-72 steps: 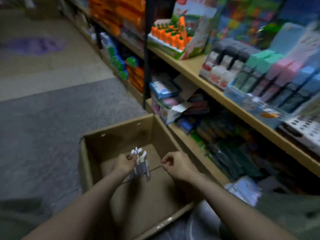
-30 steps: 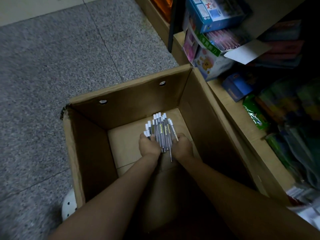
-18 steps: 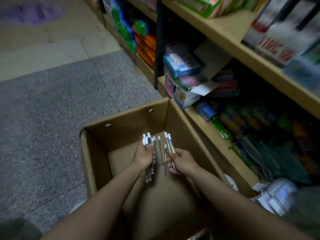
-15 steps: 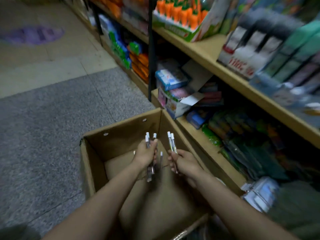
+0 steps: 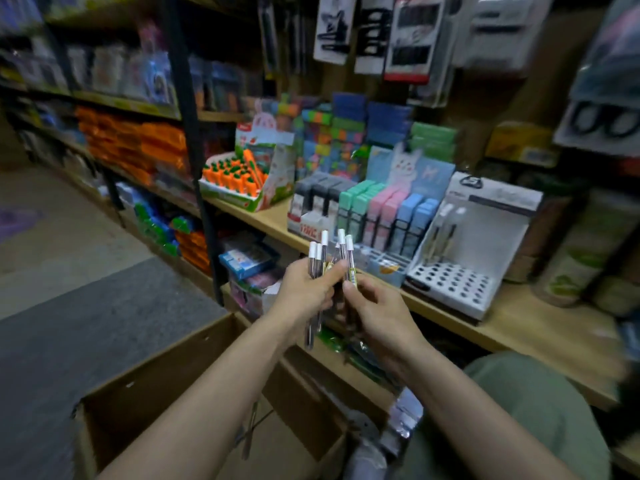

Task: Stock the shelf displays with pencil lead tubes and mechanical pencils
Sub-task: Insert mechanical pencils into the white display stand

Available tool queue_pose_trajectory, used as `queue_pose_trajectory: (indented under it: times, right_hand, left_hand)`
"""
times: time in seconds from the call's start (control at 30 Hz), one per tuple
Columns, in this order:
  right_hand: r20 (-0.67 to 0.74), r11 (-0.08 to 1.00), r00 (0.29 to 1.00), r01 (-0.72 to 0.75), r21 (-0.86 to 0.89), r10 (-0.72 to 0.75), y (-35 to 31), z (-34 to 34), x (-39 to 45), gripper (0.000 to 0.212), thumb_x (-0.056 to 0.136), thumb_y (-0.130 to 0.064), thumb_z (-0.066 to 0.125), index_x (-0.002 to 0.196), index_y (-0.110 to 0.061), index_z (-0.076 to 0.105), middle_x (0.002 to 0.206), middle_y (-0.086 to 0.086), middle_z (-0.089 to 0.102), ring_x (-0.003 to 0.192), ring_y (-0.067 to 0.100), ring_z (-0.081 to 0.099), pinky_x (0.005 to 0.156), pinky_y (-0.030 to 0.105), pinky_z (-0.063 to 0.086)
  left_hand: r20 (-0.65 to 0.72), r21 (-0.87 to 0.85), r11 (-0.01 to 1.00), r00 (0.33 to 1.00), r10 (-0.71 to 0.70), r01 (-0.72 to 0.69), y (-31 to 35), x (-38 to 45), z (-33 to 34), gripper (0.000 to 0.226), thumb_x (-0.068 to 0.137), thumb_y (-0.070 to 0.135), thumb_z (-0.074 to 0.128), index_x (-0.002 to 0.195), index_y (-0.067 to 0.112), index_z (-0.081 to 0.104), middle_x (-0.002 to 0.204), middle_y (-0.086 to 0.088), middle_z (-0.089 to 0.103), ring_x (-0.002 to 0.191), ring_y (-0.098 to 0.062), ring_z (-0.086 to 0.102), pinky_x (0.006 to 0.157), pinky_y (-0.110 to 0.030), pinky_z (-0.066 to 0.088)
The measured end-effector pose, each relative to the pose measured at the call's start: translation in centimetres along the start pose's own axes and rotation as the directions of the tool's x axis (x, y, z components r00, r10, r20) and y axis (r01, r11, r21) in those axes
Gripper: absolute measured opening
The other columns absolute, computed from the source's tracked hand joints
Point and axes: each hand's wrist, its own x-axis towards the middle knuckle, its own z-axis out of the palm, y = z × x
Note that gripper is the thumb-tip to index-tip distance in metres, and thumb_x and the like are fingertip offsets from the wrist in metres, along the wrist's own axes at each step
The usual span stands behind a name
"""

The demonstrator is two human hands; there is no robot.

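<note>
Since the earlier frame the view has swung up from the cardboard box (image 5: 166,386) at lower left to the wooden shelf (image 5: 512,323) across the middle. The left hand (image 5: 304,292) grips several pencil lead tubes (image 5: 317,261); the right hand (image 5: 377,313) pinches others at centre.

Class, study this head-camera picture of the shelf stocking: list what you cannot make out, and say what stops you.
- Count of pencil lead tubes: the left hand and right hand cover their middles.
- Print on the tubes' yellow labels: too small.
- Cardboard box floor: hidden by the forearms, cut by the bottom edge.
- Hanging packs at top: blurred and cropped.
</note>
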Motion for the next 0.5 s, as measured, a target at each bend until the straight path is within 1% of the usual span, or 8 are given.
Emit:
queue_pose_trajectory:
  times: [0.07,0.13,0.2,0.27,0.3,0.37,0.43,0.5]
  right_hand:
    - [-0.009,0.996,0.998,0.067,-0.064,-0.068,-0.6,-2.0,-0.3,0.024,0.101,-0.027,0.051,0.098,-0.013,0.071,0.088,0.016,0.071,0.067,0.015,0.067,0.057,0.022,0.052]
    - [-0.045,0.978,0.989,0.133,-0.163,-0.142,-1.0,-4.2,-0.3,0.022,0.1,-0.028,0.053,0.094,-0.024,0.074,0.085,0.009,0.072,0.071,0.008,0.065,0.063,0.022,0.05]
    - [-0.171,0.959,0.962,0.174,-0.225,-0.214,-1.3,-6.8,0.1,0.019,0.098,-0.026,0.055,0.103,-0.031,0.072,0.084,-0.008,0.073,0.081,0.005,0.066,0.076,0.025,0.052]
    - [-0.305,0.95,0.919,0.172,-0.262,-0.251,-1.6,-9.4,0.5,0.021,0.099,-0.027,0.053,0.112,-0.029,0.07,0.069,-0.019,0.064,0.065,-0.002,0.057,0.069,0.028,0.048]
    - [-0.342,0.945,0.904,0.161,-0.285,-0.257,-1.8,-10.6,0.8,0.023,0.1,-0.03,0.05,0.113,-0.029,0.069,0.061,-0.019,0.058,0.056,-0.001,0.049,0.062,0.028,0.043]
    - [-0.376,0.944,0.889,0.151,-0.295,-0.259,-2.1,-12.5,1.4,0.03,0.102,-0.032,0.044,0.116,-0.025,0.069,0.063,-0.012,0.053,0.057,0.008,0.044,0.059,0.032,0.038]
    - [-0.392,0.957,0.884,0.17,-0.236,-0.254,-2.5,-13.4,2.1,0.029,0.103,-0.03,0.043,0.118,-0.026,0.067,0.069,-0.005,0.052,0.062,0.015,0.048,0.058,0.031,0.042]
    - [-0.41,0.964,0.876,0.197,-0.178,-0.254,-3.3,-13.8,3.1,0.024,0.102,-0.025,0.048,0.117,-0.027,0.066,0.074,-0.004,0.058,0.066,0.012,0.058,0.064,0.025,0.05]
  left_hand:
    - [0.044,0.017,1.0,0.999,0.014,-0.015,0.9,0.1,1.8,0.022,0.095,0.026,0.061,0.073,0.019,0.061,0.046,0.012,0.037,0.038,-0.004,0.033,0.037,-0.014,0.03]
    - [0.083,0.037,0.999,0.996,0.015,-0.018,1.6,0.3,3.2,0.02,0.097,0.03,0.057,0.082,0.018,0.061,0.045,0.016,0.041,0.038,-0.001,0.037,0.04,-0.013,0.034]
    - [0.067,0.057,0.998,0.998,0.015,-0.018,2.0,0.8,4.3,0.025,0.098,0.034,0.054,0.095,0.011,0.065,0.047,0.016,0.042,0.041,-0.002,0.038,0.044,-0.017,0.035]
    - [0.05,0.043,0.999,0.998,0.028,-0.03,2.3,1.3,5.3,0.031,0.099,0.033,0.052,0.101,0.008,0.068,0.046,0.014,0.04,0.043,-0.006,0.033,0.044,-0.017,0.032]
    - [0.053,0.04,0.999,0.998,0.034,-0.036,2.4,1.5,5.8,0.031,0.1,0.032,0.05,0.102,0.006,0.068,0.044,0.014,0.042,0.042,-0.006,0.033,0.043,-0.016,0.032]
    - [0.053,0.067,0.997,0.998,0.028,-0.031,2.4,1.7,6.8,0.032,0.101,0.03,0.048,0.104,0.003,0.066,0.041,0.016,0.045,0.039,-0.003,0.036,0.042,-0.013,0.033]
    - [0.066,0.098,0.995,0.997,0.03,-0.036,2.5,1.8,7.7,0.03,0.101,0.029,0.049,0.104,0.004,0.065,0.043,0.017,0.05,0.039,0.0,0.041,0.044,-0.013,0.036]
    - [0.082,0.136,0.99,0.996,0.034,-0.045,2.3,2.1,8.5,0.023,0.1,0.03,0.051,0.097,0.012,0.066,0.06,0.006,0.062,0.05,-0.005,0.046,0.055,-0.022,0.041]
